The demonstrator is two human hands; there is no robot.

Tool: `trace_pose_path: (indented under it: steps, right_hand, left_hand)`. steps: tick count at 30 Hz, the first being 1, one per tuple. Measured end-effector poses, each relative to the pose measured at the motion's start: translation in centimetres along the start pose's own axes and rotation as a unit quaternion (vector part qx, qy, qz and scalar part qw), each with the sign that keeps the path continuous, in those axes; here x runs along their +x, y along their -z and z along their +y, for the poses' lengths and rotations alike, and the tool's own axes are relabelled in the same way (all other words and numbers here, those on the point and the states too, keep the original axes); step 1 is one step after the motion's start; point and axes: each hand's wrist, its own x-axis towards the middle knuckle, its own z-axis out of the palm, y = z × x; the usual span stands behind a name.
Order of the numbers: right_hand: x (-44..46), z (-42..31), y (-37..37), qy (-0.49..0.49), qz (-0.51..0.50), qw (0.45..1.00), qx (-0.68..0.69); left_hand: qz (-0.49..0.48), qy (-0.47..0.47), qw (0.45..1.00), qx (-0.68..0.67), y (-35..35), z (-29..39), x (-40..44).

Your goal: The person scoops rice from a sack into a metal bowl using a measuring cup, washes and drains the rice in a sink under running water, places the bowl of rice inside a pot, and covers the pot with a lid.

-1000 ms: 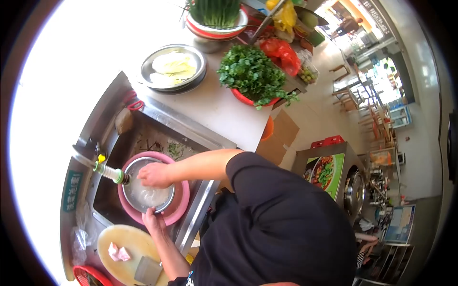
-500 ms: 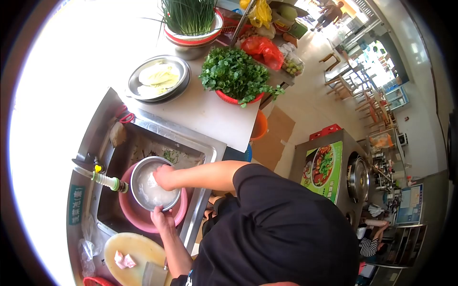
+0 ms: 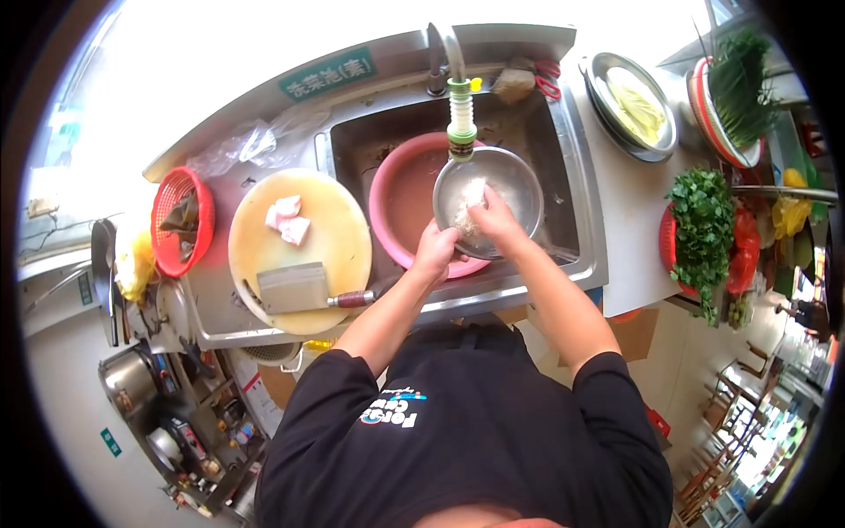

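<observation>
A steel bowl [image 3: 521, 179] is tilted over the pink basin [image 3: 384, 207] in the sink. My left hand [image 3: 437, 250] grips the bowl's near rim, with the thumb over the edge. Inside the bowl, my right hand [image 3: 495, 220] has its fingers closed around a white clump that looks like rice. More rice [image 3: 464, 218] lies loose beside those fingers. Murky brownish water [image 3: 414, 198] stands in the basin. The tap with its green-and-white spout [image 3: 460, 119] hangs just above the bowl's far rim.
Left of the sink, a cleaver [image 3: 295, 288] and pale meat pieces [image 3: 289, 220] lie on a round cutting board [image 3: 339, 207]. A red basket [image 3: 208, 220] stands beyond it. To the right are napa cabbage leaves [image 3: 641, 107] on a plate and coriander [image 3: 701, 220]. Red-handled scissors [image 3: 547, 81] rest behind the sink.
My view has swung round to face the sink squarely. The bowl held cloudy white water; now loose rice shows in it. The left hand still holds the rim, and the right stays inside.
</observation>
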Motion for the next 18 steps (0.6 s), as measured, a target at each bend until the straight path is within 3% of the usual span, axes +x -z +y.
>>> trace_pose_path:
  steps: [1, 2, 4, 5, 6, 9, 12, 18]
  right_hand:
    - [0.6, 0.4, -0.1, 0.067, -0.002, 0.998, -0.009]
    - [0.6, -0.1, 0.3, 0.065, -0.009, 0.998, -0.01]
    - [0.1, -3.0, 1.6, 0.152, -0.007, 0.932, -0.329]
    - [-0.7, -5.1, 1.6, 0.156, 0.018, 0.9, -0.407]
    - [-0.6, -5.4, 1.5, 0.157, 0.012, 0.899, -0.408]
    - [1.3, -5.5, 0.7, 0.303, 0.082, 0.808, -0.499]
    - [2.1, -5.4, -0.7, 0.252, 0.004, 0.801, -0.544]
    - [1.5, -4.3, -1.5, 0.248, -0.126, 0.745, -0.606]
  left_hand:
    - [0.008, -0.002, 1.0, -0.003, 0.2, 0.0, 0.0]
    - [0.002, 0.006, 1.0, -0.015, 0.5, 0.0, 0.0]
    - [-0.001, 0.011, 0.999, -0.032, 0.7, 0.0, 0.3]
    - [-0.006, 0.016, 0.999, -0.036, 0.9, 0.1, 0.4]
    - [-0.01, 0.021, 0.999, -0.038, 1.1, 0.2, 0.2]
    - [0.012, 0.031, 0.999, -0.021, 1.0, 0.7, 0.0]
    - [-0.018, 0.03, 0.999, -0.018, 1.6, 0.4, 0.3]
    - [0.007, 0.035, 0.999, -0.018, 1.7, 1.2, 0.3]
